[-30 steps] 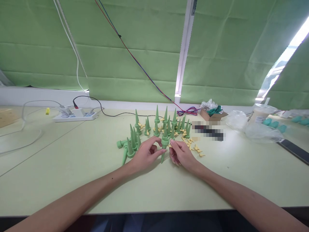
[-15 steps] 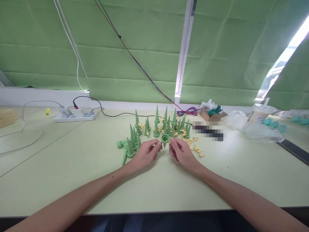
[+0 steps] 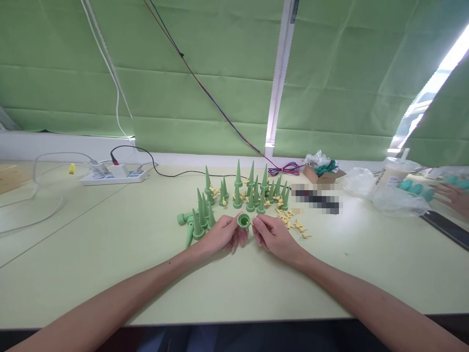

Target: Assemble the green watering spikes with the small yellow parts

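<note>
My left hand (image 3: 227, 234) is closed round a hollow green plastic watering spike (image 3: 244, 220), its round open end turned up towards me. My right hand (image 3: 271, 233) pinches a small yellow plastic valve (image 3: 251, 222) against the side of the spike's rim; fingertips cover most of it. Whether the valve sits in the wall or only touches it, I cannot tell. Beyond my hands, several green spikes (image 3: 237, 198) stand point up, some with yellow valves on them. Loose yellow valves (image 3: 298, 226) lie to the right of my right hand.
More green spikes (image 3: 198, 227), some lying down, are by my left forearm. A power strip (image 3: 115, 177) sits back left. Back right are a cardboard box (image 3: 322, 176), a plastic cup (image 3: 394, 172), clear bags (image 3: 399, 201) and a phone (image 3: 447, 229). A co-worker's hand (image 3: 454, 196) reaches in at right.
The spike has moved left and down, its opening tipped more towards me, and my left hand now wraps under it. My right hand has followed slightly. Another person's hand has appeared at right.
</note>
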The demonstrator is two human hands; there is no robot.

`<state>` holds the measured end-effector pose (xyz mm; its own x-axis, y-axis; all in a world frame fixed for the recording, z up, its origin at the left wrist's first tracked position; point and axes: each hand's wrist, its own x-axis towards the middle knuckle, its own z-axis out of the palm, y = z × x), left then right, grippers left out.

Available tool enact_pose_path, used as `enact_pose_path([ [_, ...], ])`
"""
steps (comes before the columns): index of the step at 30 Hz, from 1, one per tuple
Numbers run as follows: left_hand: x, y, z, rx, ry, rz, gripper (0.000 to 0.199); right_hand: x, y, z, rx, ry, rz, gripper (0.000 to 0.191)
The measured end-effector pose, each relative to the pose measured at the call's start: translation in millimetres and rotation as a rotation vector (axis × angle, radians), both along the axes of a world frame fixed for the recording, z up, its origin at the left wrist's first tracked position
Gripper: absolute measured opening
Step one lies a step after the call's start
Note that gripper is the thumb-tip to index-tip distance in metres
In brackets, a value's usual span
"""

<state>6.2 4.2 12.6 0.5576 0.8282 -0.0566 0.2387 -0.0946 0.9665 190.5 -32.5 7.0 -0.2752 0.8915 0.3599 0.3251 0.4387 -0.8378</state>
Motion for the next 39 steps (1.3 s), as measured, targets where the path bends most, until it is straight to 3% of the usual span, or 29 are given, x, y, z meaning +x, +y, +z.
enact_pose_path([
  [39,-5.2,2.7,0.8,-0.014,-0.172,0.000,0.045,1.9,1.3,-3.0,0.014,-0.031,0.066,0.027],
])
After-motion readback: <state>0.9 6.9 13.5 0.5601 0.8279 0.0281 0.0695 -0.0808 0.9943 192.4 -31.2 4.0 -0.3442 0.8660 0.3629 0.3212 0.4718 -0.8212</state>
